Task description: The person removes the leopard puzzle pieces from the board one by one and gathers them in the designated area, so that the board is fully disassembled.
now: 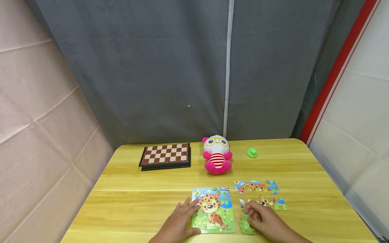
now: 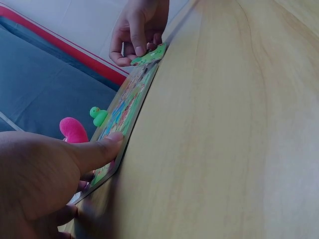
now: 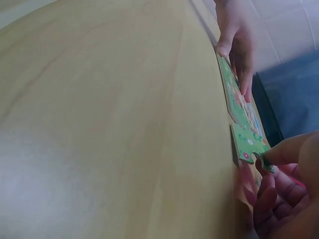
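My left hand rests along the left side of a picture board showing a spotted leopard cub on green grass. Its fingers lie fairly straight over the left edge, and the thumb touches the near edge. To the right of the board, my right hand pinches a green puzzle piece between thumb and fingers, right at a green flowered piece. The hand hides part of these in the head view. Beyond it lie a row of leopard-face pieces and a top row.
Toward the back of the wooden table lies a brown-and-white chessboard box. A pink plush toy with a striped front sits beside it, and a small green rubber duck stands farther right. Grey cloth hangs behind.
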Available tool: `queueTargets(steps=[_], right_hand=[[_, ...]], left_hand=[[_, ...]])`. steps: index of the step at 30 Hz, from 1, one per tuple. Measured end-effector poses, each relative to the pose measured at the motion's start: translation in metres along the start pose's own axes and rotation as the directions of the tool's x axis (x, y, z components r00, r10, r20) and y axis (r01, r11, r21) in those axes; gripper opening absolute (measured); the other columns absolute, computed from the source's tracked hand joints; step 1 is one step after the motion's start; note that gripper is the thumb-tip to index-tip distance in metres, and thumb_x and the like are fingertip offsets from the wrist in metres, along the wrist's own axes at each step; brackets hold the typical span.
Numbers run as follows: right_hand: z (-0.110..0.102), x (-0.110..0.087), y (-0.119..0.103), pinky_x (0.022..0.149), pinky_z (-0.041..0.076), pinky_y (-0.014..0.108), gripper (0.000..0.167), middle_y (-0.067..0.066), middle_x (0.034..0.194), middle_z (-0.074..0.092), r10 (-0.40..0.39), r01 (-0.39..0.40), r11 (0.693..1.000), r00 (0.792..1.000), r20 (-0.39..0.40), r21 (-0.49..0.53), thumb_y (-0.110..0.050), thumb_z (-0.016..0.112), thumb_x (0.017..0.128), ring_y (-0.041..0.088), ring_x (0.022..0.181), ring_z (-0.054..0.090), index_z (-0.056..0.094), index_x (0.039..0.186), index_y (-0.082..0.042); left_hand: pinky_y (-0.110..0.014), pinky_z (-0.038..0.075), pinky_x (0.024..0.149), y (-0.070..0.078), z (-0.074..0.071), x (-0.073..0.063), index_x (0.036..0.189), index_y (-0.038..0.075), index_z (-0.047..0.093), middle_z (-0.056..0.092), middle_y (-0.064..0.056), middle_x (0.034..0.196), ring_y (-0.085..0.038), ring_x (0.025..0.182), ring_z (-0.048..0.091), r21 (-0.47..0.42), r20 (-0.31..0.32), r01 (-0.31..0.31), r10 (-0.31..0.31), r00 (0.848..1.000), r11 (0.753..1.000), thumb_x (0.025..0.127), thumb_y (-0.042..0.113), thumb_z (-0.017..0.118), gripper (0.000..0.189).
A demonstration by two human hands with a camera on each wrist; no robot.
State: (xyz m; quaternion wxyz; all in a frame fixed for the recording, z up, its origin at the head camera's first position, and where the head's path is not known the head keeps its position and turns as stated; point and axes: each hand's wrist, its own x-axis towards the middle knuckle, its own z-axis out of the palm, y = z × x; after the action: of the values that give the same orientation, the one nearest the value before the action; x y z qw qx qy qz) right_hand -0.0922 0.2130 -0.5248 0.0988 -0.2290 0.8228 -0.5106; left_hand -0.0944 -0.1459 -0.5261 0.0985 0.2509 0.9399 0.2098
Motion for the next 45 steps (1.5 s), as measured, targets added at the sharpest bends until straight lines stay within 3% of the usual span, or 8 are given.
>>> queueTargets(steps=[4, 11, 21, 34, 45], right_hand=[[0.0, -0.003, 0.003, 0.065, 0.051, 0.021, 0.01, -0.008, 0.09, 0.063, -0.016, 0.015, 1.0, 1.0, -0.009, -0.018, -0.013, 0.066, 0.101, 0.002, 0.079, 0.055, 0.064, 0.11, -0.011], [0.0, -0.004, 0.005, 0.064, 0.051, 0.021, 0.012, -0.008, 0.089, 0.065, 0.065, -0.065, 0.998, 0.998, 0.003, -0.019, -0.017, 0.066, 0.101, 0.001, 0.076, 0.054, 0.068, 0.112, -0.012], [0.001, -0.004, 0.008, 0.06, 0.047, 0.021, 0.014, -0.005, 0.095, 0.063, 0.086, -0.086, 0.996, 0.996, 0.005, -0.03, -0.017, 0.068, 0.1, 0.001, 0.074, 0.049, 0.069, 0.113, -0.012], [0.003, -0.007, 0.011, 0.057, 0.043, 0.02, 0.013, -0.008, 0.096, 0.059, -0.018, 0.015, 0.994, 1.0, -0.024, -0.104, -0.015, 0.071, 0.098, 0.001, 0.071, 0.044, 0.07, 0.111, -0.014], [0.003, -0.007, 0.01, 0.056, 0.043, 0.02, 0.012, -0.007, 0.095, 0.057, -0.006, 0.002, 0.99, 0.999, -0.031, -0.138, -0.014, 0.072, 0.097, -0.001, 0.07, 0.042, 0.071, 0.109, -0.014]], left_hand=[[-0.063, 0.024, 0.121, 0.0, 0.0, 0.0, 0.154, 0.022, 0.047, 0.032, 0.004, 0.168, -0.032, 0.155, 0.026, 0.004, -0.003, -0.003, 0.003, 1.0, 1.0, 0.084, 0.062, 0.069, 0.083], [-0.063, 0.024, 0.121, 0.0, 0.0, 0.0, 0.155, 0.022, 0.047, 0.032, 0.004, 0.168, -0.032, 0.155, 0.026, 0.009, -0.004, -0.003, 0.003, 1.0, 1.0, 0.085, 0.061, 0.069, 0.083], [-0.063, 0.024, 0.12, 0.001, 0.0, 0.0, 0.154, 0.021, 0.047, 0.032, 0.003, 0.168, -0.033, 0.155, 0.027, 0.007, -0.008, -0.005, 0.005, 1.0, 1.0, 0.085, 0.06, 0.069, 0.082], [-0.063, 0.024, 0.121, 0.001, 0.0, 0.0, 0.154, 0.022, 0.048, 0.032, 0.004, 0.168, -0.032, 0.155, 0.027, 0.012, -0.003, 0.005, -0.005, 1.0, 1.0, 0.084, 0.059, 0.071, 0.082], [-0.062, 0.024, 0.121, -0.001, 0.002, 0.001, 0.154, 0.022, 0.047, 0.032, 0.005, 0.168, -0.032, 0.155, 0.027, 0.016, -0.001, 0.005, -0.005, 1.0, 1.0, 0.084, 0.06, 0.071, 0.083]])
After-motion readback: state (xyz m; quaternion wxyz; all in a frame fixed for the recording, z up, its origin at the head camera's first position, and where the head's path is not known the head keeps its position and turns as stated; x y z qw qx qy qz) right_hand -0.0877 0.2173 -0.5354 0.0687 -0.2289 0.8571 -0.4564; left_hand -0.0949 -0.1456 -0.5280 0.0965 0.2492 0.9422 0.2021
